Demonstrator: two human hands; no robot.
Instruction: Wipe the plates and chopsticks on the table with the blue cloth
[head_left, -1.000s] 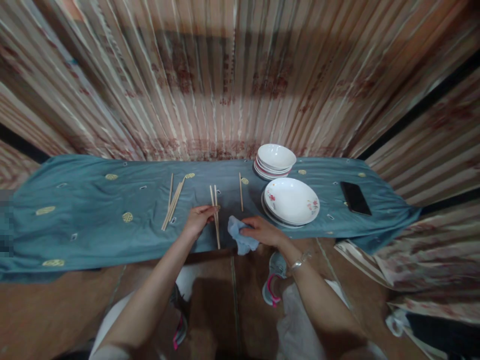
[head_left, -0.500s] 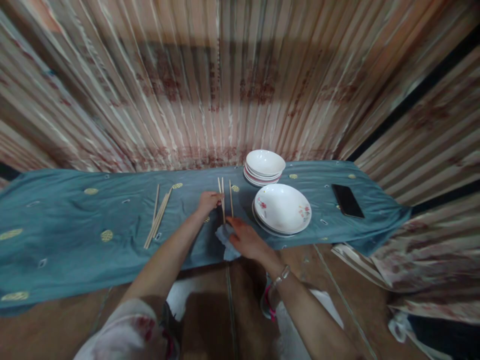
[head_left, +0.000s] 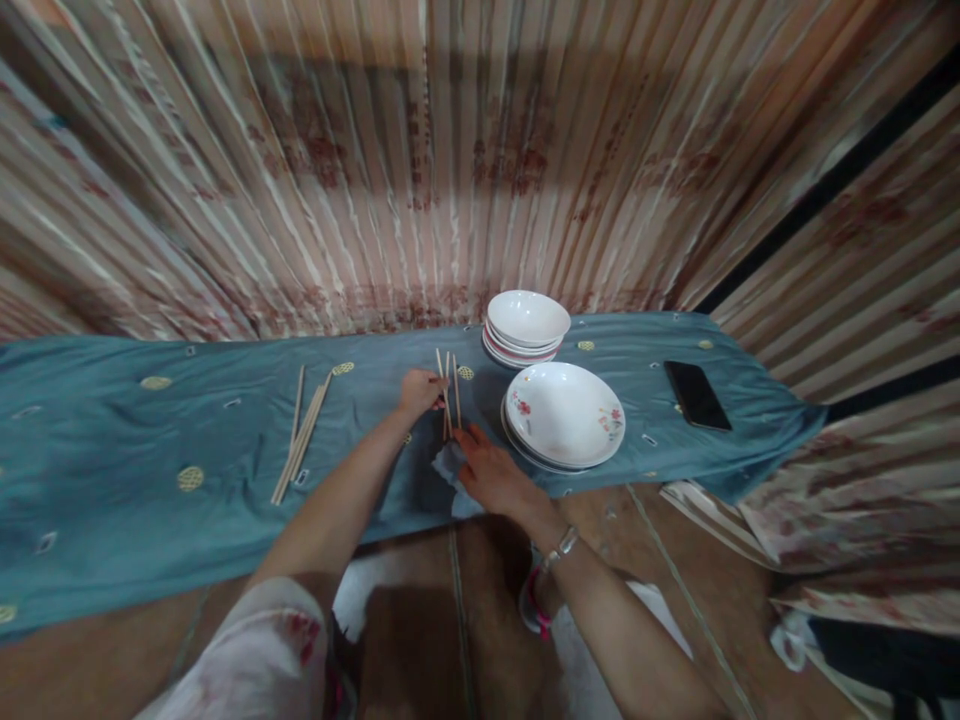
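Note:
My left hand (head_left: 421, 391) is closed, its fingertips pinching light wooden chopsticks (head_left: 442, 385) that stand over the cloth-covered bench. A third chopstick (head_left: 456, 388) is beside them, its lower end at the fingertips of my right hand (head_left: 491, 472). That hand is bent round a crumpled pale cloth (head_left: 450, 468), which hangs below its fingers. Whether the right fingers also grip the third chopstick is hard to make out. Farther left, several more chopsticks (head_left: 304, 445) lie in a loose bundle on the blue-green cover.
Right of my hands is a stack of white flowered plates (head_left: 566, 415), with stacked white bowls (head_left: 529, 318) behind it. A black phone (head_left: 697, 395) lies at the right. The blue-green cover (head_left: 225, 400) drapes over the bench, and a patterned curtain (head_left: 360, 180) hangs behind.
The third chopstick has come left, closer to the ones in my left hand. My right hand has shifted slightly up with it. The view has moved a little.

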